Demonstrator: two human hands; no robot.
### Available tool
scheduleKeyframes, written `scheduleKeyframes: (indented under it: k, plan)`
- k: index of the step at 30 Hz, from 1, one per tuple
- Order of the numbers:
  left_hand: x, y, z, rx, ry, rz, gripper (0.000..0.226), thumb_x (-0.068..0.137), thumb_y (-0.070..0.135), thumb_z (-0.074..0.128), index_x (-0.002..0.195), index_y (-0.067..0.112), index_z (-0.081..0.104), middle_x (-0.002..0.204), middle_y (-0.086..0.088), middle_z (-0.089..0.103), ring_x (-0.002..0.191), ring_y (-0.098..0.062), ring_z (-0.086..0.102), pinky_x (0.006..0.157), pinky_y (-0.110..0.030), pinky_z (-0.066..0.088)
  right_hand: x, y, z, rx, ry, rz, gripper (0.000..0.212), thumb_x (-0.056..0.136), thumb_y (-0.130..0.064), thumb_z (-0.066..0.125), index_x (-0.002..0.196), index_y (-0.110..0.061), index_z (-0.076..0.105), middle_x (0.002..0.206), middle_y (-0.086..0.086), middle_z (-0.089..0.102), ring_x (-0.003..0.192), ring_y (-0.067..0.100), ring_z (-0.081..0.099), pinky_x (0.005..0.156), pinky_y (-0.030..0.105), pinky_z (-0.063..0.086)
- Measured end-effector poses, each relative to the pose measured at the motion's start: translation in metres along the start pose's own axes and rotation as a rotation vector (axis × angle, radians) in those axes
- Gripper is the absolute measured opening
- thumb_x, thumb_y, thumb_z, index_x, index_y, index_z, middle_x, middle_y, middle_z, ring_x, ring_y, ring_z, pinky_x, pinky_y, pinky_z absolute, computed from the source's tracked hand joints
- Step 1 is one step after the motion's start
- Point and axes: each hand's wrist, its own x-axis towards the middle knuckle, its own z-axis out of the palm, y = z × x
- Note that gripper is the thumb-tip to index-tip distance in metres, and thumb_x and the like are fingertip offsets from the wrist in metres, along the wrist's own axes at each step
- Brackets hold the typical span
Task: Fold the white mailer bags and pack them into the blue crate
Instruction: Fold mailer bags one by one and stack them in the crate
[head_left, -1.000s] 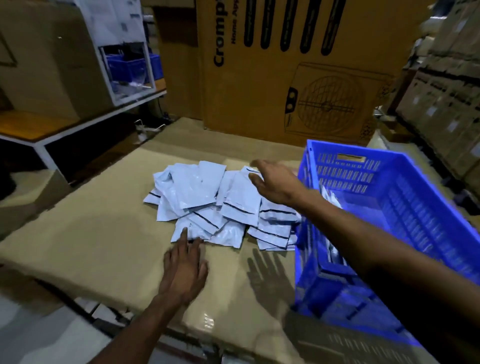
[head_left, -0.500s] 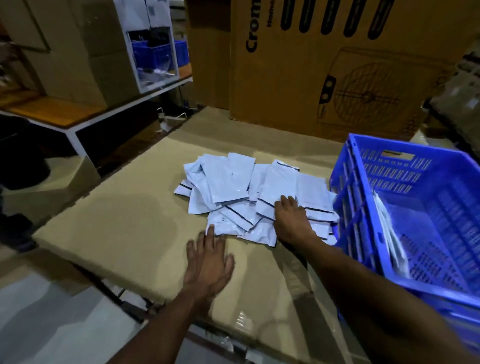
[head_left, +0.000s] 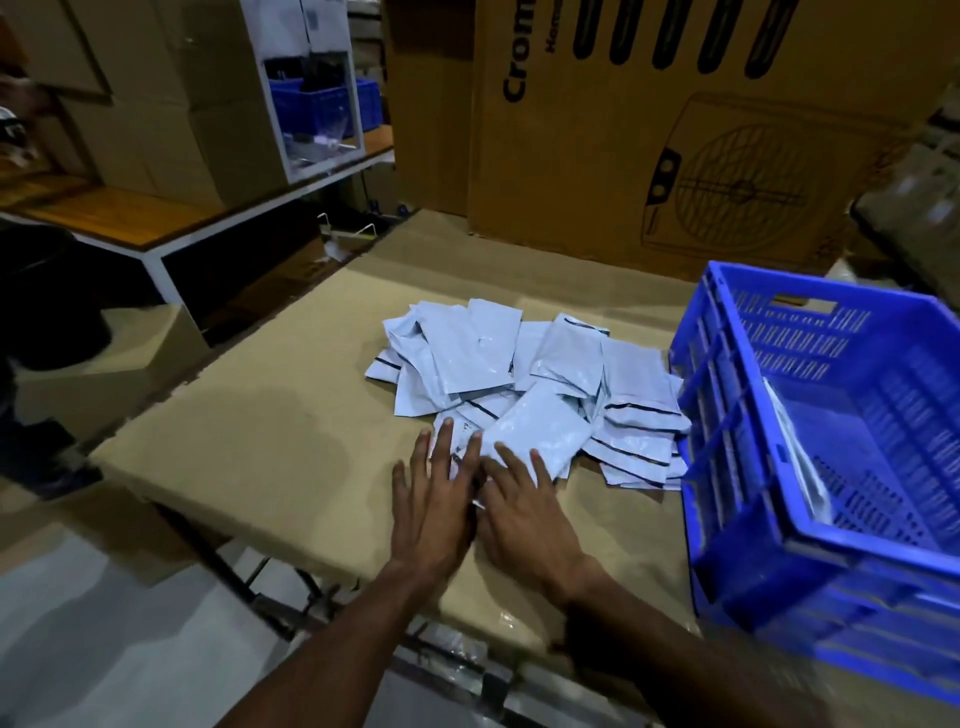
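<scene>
Head view: a loose pile of white mailer bags (head_left: 524, 384) is seen on the cardboard-covered worktop (head_left: 260, 415) just beside the blue crate (head_left: 727, 426), its near edge pressed by the left hand (head_left: 434, 512) and right hand (head_left: 524, 512), fingers straight and spread.

At twelve o'clock, behind the tabletop, a tall brown carton (head_left: 675, 130) bears bold black letters running up its face: "Crom", cut off by the top edge. Beside it runs a smaller line starting "H", too cropped to read. Other labels are blurred.
</scene>
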Motion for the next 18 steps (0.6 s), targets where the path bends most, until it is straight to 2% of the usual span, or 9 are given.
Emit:
scheduleKeyframes:
  k: [2,4,6,9,12,15,17,18]
  plan:
    - [-0.002,-0.011,0.005,-0.025,-0.047,0.057,0.092,0.075,0.021,0.075,0.154,0.036,0.03,0.167,-0.007,0.018,0.15,-0.038,0.022,0.107,-0.061,0.036,-0.01,-0.011,-0.006,0.142,0.017,-0.025,0.039,0.092,-0.032,0.051,0.123,-0.011,0.059,0.141,0.011,0.053,0.141,0.031,0.039,0.111,0.055,0.035]
    - [-0.005,-0.026,0.01,-0.051,-0.075,0.069,0.093,0.069,0.017,0.078,0.15,0.04,0.037,0.165,-0.008,0.023,0.148,-0.04,0.026,0.104,-0.062,0.039,-0.023,-0.003,-0.011,0.362,0.021,-0.102,0.038,0.093,-0.03,0.054,0.125,-0.009,0.052,0.147,0.014,0.044,0.146,0.031,0.029,0.117,0.048,0.031]
    - [-0.008,-0.043,0.011,-0.1,-0.096,0.096,0.096,0.069,0.01,0.072,0.149,0.047,0.033,0.165,-0.008,0.022,0.146,-0.04,0.026,0.103,-0.063,0.04,-0.037,0.017,-0.013,0.428,-0.021,-0.127,0.055,0.09,-0.028,0.057,0.139,-0.008,0.042,0.158,0.014,0.03,0.151,0.029,0.017,0.121,0.046,0.021]
    - [-0.011,-0.061,0.01,-0.122,-0.119,0.257,0.099,0.071,0.006,0.065,0.15,0.053,0.026,0.167,-0.008,0.015,0.148,-0.04,0.023,0.106,-0.061,0.037,-0.045,0.046,-0.016,0.151,-0.129,-0.108,0.077,0.081,-0.028,0.063,0.151,-0.015,0.034,0.163,0.012,0.02,0.153,0.031,0.005,0.121,0.055,0.013]
    - [-0.012,-0.065,0.006,-0.089,-0.143,0.427,0.104,0.072,0.005,0.075,0.152,0.049,0.027,0.167,-0.01,0.016,0.15,-0.037,0.021,0.107,-0.057,0.037,-0.039,0.058,-0.026,-0.098,-0.251,-0.118,0.084,0.071,-0.013,0.066,0.15,-0.014,0.038,0.161,0.014,0.027,0.151,0.035,0.013,0.117,0.059,0.012]
    - [-0.014,-0.066,0.001,-0.066,-0.183,0.47,0.095,0.075,0.014,0.075,0.154,0.04,0.03,0.163,-0.011,0.027,0.147,-0.033,0.027,0.107,-0.052,0.039,-0.042,0.063,-0.024,-0.04,-0.271,-0.155,0.077,0.077,-0.01,0.051,0.152,-0.015,0.036,0.157,0.012,0.037,0.148,0.035,0.027,0.116,0.058,0.023]
    - [-0.012,-0.072,-0.002,-0.089,-0.204,0.432,0.089,0.074,0.013,0.068,0.154,0.03,0.033,0.16,-0.014,0.034,0.144,-0.035,0.033,0.11,-0.05,0.041,-0.051,0.055,-0.022,0.108,-0.352,-0.105,0.076,0.081,-0.016,0.029,0.157,-0.02,0.026,0.161,0.01,0.029,0.148,0.032,0.026,0.114,0.055,0.031]
    - [-0.011,-0.074,-0.004,-0.102,-0.217,0.395,0.087,0.074,0.01,0.064,0.155,0.024,0.035,0.158,-0.016,0.036,0.143,-0.038,0.036,0.11,-0.05,0.04,-0.056,0.048,-0.019,0.146,-0.383,-0.059,0.078,0.08,-0.022,0.017,0.158,-0.024,0.017,0.164,0.007,0.019,0.151,0.03,0.018,0.117,0.055,0.026]
